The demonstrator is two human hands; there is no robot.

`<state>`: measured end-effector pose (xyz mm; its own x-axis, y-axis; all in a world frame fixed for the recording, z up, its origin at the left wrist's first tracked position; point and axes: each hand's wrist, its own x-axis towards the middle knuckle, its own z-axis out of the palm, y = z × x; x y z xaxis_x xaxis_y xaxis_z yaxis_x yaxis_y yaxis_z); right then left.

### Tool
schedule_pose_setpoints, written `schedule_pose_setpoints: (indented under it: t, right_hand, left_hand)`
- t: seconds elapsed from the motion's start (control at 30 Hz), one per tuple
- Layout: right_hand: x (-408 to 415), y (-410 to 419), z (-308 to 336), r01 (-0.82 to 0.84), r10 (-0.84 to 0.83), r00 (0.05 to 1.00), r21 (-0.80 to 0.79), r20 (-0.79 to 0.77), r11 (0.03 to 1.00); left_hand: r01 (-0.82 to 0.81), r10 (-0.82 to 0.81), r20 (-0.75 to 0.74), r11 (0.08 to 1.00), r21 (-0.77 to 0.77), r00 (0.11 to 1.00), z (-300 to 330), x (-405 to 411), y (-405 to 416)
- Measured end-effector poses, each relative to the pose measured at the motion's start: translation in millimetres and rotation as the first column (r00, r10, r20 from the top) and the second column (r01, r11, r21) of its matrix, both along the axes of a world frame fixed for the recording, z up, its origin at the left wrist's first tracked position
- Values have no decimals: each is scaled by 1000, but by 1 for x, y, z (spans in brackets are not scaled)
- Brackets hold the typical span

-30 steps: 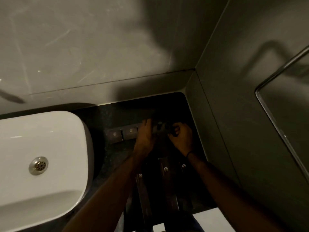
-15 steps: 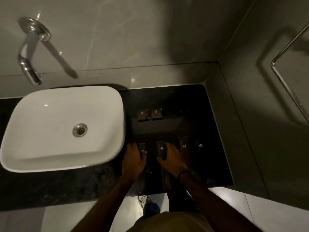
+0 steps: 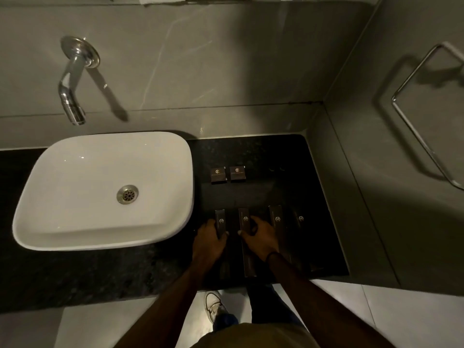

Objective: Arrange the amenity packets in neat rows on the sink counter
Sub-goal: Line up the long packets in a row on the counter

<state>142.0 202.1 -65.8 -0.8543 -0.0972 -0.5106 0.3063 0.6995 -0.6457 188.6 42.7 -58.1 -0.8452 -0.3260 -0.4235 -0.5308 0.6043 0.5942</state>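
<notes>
On the black stone counter [image 3: 256, 151], right of the basin, two small square dark packets [image 3: 218, 175] [image 3: 237, 173] lie side by side at the back. Nearer me, several long dark packets lie in a row, logos pointing away. My left hand [image 3: 209, 238] is closed around the leftmost long packet [image 3: 220, 219]. My right hand [image 3: 259, 237] grips the second long packet [image 3: 245, 222] with thumb and fingers. Two more long packets [image 3: 277, 219] [image 3: 300, 219] lie to the right, untouched.
A white basin [image 3: 100, 187] fills the counter's left half, with a chrome wall spout [image 3: 70, 96] above it. Grey walls close off the back and right side. A chrome towel rail [image 3: 421, 116] is on the right wall. My shoe [image 3: 213, 306] shows below the counter edge.
Both hands came back from the far row of small packets to the near row of long ones. The view widened, bringing the basin and spout into sight.
</notes>
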Motion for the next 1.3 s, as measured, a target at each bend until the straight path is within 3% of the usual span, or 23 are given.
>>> schedule_pose_setpoints:
  t: [0.43, 0.53, 0.6, 0.73, 0.83, 0.9, 1.0, 1.07, 1.3]
  right_hand:
    - [3, 6, -4, -24, 25, 998, -14, 52, 1000]
    - [-2, 10, 2, 53, -52, 998, -11, 39, 999]
    - [-8, 20, 10, 92, -92, 994, 1, -60, 996]
    - [-14, 73, 24, 166, -137, 950, 82, -280, 983]
    - [-18, 118, 25, 146, -83, 960, 226, -267, 963]
    - [-19, 142, 20, 77, -25, 981, 269, -194, 960]
    - [-12, 162, 9, -10, 34, 995, 238, -98, 971]
    - [-8, 170, 2, -9, 27, 995, 190, -96, 982]
    - [-10, 172, -8, 24, -16, 992, 66, -124, 998]
  left_hand:
    - [12, -12, 43, 1000, 12, 999, -4, 6, 5]
    - [-69, 73, 32, 992, -105, 997, 3, 3, 10]
    - [-102, 89, -82, 978, -183, 993, 9, -1, 15]
    - [91, -111, -242, 992, -92, 964, 20, -13, 52]
    - [209, -208, -265, 978, -23, 941, 25, -29, 97]
    - [172, -170, -238, 985, -14, 956, 24, -36, 126]
    - [40, -38, -66, 999, 29, 997, 16, -34, 156]
    - [-7, 7, 11, 1000, 9, 1000, 11, -29, 171]
    - [-84, 86, 64, 996, -34, 994, 7, -25, 187]
